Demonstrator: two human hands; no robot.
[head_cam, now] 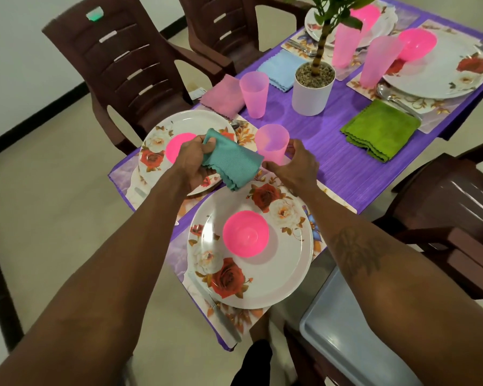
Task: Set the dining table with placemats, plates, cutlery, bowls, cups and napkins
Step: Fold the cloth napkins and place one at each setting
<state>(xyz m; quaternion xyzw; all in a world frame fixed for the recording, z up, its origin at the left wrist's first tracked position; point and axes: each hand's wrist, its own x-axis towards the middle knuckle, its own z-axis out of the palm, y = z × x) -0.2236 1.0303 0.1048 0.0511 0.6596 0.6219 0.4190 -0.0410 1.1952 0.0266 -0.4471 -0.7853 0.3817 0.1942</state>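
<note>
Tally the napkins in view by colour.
pink napkin: 1
blue napkin: 1
green napkin: 1
teal napkin, gripped by the left hand: 1
Total: 4

Head-worn camera looks steeply down, close over the table point(332, 151) corner.

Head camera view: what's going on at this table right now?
A person is setting a dining table. The left hand grips a folded teal napkin above the near plate, which holds a pink bowl. The right hand reaches to the napkin's other end beside a pink cup; whether it holds anything is unclear. A green napkin, a blue napkin and a mauve napkin already lie at other places.
</note>
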